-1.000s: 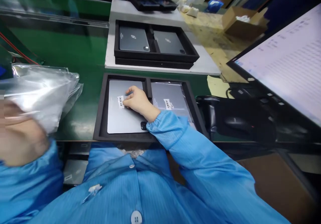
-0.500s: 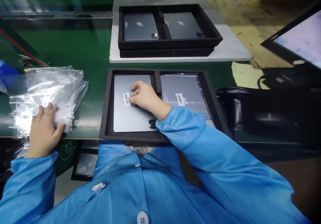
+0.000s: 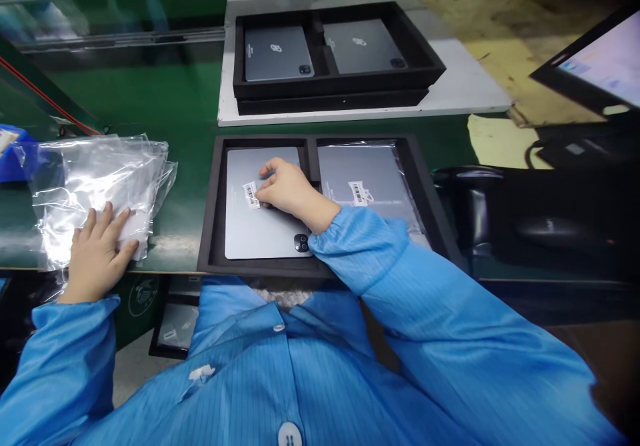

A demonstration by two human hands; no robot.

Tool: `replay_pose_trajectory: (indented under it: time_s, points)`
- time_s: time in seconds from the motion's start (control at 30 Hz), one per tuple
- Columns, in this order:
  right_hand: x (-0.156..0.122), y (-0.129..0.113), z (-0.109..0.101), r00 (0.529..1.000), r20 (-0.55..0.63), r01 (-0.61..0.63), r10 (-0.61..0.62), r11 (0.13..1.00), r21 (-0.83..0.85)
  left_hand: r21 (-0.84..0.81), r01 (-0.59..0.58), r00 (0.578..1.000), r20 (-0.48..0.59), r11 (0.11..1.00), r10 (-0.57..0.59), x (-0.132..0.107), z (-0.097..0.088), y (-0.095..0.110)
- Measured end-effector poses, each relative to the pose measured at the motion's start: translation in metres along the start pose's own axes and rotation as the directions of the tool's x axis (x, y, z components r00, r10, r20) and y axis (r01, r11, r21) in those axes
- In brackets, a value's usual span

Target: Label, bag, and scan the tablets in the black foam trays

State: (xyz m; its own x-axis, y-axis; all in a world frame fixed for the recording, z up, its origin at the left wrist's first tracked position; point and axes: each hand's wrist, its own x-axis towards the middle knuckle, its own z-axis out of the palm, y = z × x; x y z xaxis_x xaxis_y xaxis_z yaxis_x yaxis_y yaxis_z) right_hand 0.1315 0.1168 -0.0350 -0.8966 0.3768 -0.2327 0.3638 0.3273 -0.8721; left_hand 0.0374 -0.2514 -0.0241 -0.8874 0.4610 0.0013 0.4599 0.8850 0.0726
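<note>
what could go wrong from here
The label at the fingertips of the right hand might crease or tear. The loose bags under the left hand reach the edge of the bench and could slide off. The right sleeve crosses over the wrapped tablet and might nudge it.

A glossy black handheld scanner (image 3: 475, 223) and a rounded black mouse (image 3: 555, 231) sit in front of a pale yellow paper sheet (image 3: 503, 141); to the sheet's right stands a black-framed monitor (image 3: 607, 66), and beyond the sheet, leftward, a flat white board (image 3: 467, 89) bears stacked black foam trays (image 3: 330, 89)
</note>
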Motion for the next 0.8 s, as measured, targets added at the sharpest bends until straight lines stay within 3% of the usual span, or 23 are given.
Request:
replay_pose_trajectory:
  time_s: [0.1, 0.2, 0.27, 0.33, 0.37, 0.4, 0.43, 0.47, 0.53, 0.63, 0.7, 0.8]
  points:
    - [0.000, -0.001, -0.001, 1.000, 0.007, 0.011, -0.011, 1.000, -0.013, 0.003, 0.009, 1.000, 0.017, 1.000, -0.009, 0.002, -0.002, -0.005]
    - [0.002, -0.002, 0.002, 1.000, -0.015, 0.014, -0.015, 1.000, -0.004, -0.002, -0.007, 0.996, 0.092, 1.000, 0.007, 0.011, -0.020, 0.000]
    - [0.004, -0.002, 0.004, 1.000, -0.021, 0.002, -0.001, 1.000, 0.031, -0.002, -0.040, 0.990, 0.138, 0.999, 0.040, 0.021, -0.039, 0.023]
    - [0.007, -0.002, 0.004, 1.000, -0.020, -0.009, 0.011, 0.994, 0.108, -0.035, -0.177, 0.975, 0.130, 0.984, 0.180, 0.030, -0.053, 0.066]
    - [0.009, -0.002, 0.002, 0.999, -0.033, 0.001, 0.004, 0.987, 0.158, -0.089, -0.320, 0.940, 0.094, 0.943, 0.327, 0.034, -0.057, 0.093]
    - [0.011, 0.000, -0.002, 0.998, -0.064, 0.027, -0.014, 0.977, 0.211, -0.154, -0.490, 0.861, 0.067, 0.858, 0.504, 0.037, -0.057, 0.121]
    - [0.013, 0.002, -0.008, 0.992, -0.117, 0.066, -0.037, 0.963, 0.260, -0.215, -0.654, 0.724, 0.102, 0.725, 0.683, 0.040, -0.054, 0.150]
    - [0.016, 0.004, -0.016, 0.981, -0.185, 0.114, -0.059, 0.945, 0.306, -0.238, -0.722, 0.645, 0.108, 0.650, 0.756, 0.043, -0.049, 0.177]
    - [0.020, 0.011, -0.035, 0.942, -0.328, 0.202, -0.071, 0.900, 0.386, -0.232, -0.788, 0.566, 0.092, 0.570, 0.819, 0.048, -0.034, 0.222]
    - [0.024, 0.021, -0.060, 0.894, -0.448, 0.251, -0.016, 0.846, 0.470, -0.191, -0.839, 0.508, 0.060, 0.509, 0.859, 0.055, -0.012, 0.257]
    - [0.024, 0.027, -0.068, 0.884, -0.467, 0.248, 0.019, 0.829, 0.502, -0.164, -0.858, 0.488, 0.034, 0.487, 0.872, 0.059, -0.003, 0.265]
    - [0.026, 0.030, -0.070, 0.873, -0.486, 0.254, 0.038, 0.816, 0.520, -0.129, -0.865, 0.493, -0.038, 0.485, 0.869, 0.066, 0.003, 0.265]
